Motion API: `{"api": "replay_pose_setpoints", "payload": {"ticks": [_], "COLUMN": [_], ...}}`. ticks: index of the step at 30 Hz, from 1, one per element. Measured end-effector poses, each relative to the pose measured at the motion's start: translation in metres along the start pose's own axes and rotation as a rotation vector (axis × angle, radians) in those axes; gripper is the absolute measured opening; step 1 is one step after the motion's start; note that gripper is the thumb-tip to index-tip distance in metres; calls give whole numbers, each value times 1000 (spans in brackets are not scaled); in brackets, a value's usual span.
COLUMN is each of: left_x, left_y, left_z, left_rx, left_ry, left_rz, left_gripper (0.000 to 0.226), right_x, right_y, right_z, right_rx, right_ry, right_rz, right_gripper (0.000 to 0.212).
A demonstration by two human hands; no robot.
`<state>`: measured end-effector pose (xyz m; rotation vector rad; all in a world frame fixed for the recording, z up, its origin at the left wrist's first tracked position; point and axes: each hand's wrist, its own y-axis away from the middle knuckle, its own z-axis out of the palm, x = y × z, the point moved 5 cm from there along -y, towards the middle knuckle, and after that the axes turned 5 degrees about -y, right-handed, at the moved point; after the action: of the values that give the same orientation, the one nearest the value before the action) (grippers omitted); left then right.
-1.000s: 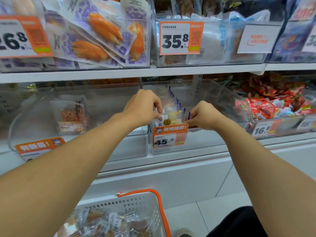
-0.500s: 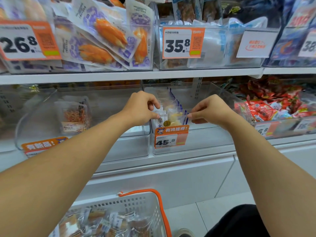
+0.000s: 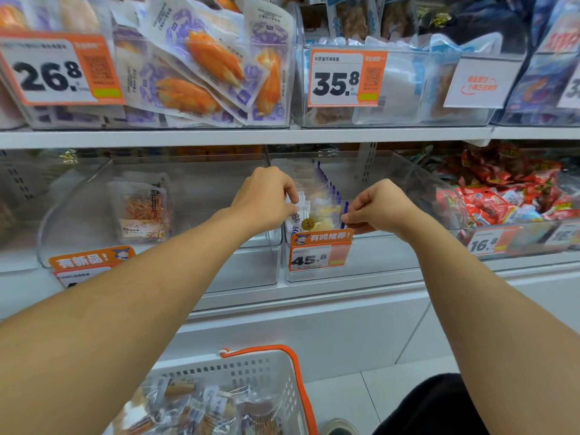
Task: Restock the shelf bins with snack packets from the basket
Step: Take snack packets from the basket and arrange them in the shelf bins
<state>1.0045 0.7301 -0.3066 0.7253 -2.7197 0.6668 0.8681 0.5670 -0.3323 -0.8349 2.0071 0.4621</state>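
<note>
White metal shelves point(image 3: 238, 137) fill the frame, lined with clear hard-plastic bins carrying orange-and-white price tags. At mid-frame the middle bin point(image 3: 408, 183) holds a row of flat, glossy packets point(image 3: 324, 211) standing on edge, white with blue borders and a clear window showing pale yellow pieces; the row's rear is blurred behind the bin wall. Both bare arms reach up from the lower corners. Left hand point(image 3: 266, 199) has its fingers curled over the left edge of the front packets, fingertips hidden behind them. Right hand point(image 3: 381, 207) pinches the right edge of the front packet between thumb and curled fingers. Below them hangs the 45.8 tag point(image 3: 318, 252). Left of centre, a second bin point(image 3: 94, 196) holds a lone crinkly packet point(image 3: 142, 210) of orange shreds, hazy through the plastic. Right of centre lie crumpled red foil packets point(image 3: 508, 189). Across the top, soft white-and-purple pouches point(image 3: 204, 70) with orange sticks lean in a heap, cut off by the frame's top edge. At bottom centre sits a perforated white plastic basket point(image 3: 251, 368) with an orange handle, holding clear-wrapped snacks point(image 3: 201, 409), its left part hidden by the left forearm.
</note>
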Motion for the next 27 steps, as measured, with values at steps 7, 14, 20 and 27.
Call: {"api": "replay_pose_setpoints", "payload": {"ticks": [7,14,20,27], "left_x": [-9,-10,-10,-11], "left_y": [-1,2,1,-2], "left_z": [0,2,3,3], "left_rx": [-37,-38,81,68], "left_ry": [160,130,92,84], "left_rz": [-41,-30,-93,-89], "left_gripper": [16,13,8,6], "right_x": [-5,-13,-11,-6], "right_y": [5,12,5,-5], "right_z": [-12,-14,-4,-1], "right_rx": [19,19,102,95], "right_ry": [-60,-38,-26,-119], "right_rz": [-30,-73,-86,-63], "right_gripper": [11,9,9,7]}}
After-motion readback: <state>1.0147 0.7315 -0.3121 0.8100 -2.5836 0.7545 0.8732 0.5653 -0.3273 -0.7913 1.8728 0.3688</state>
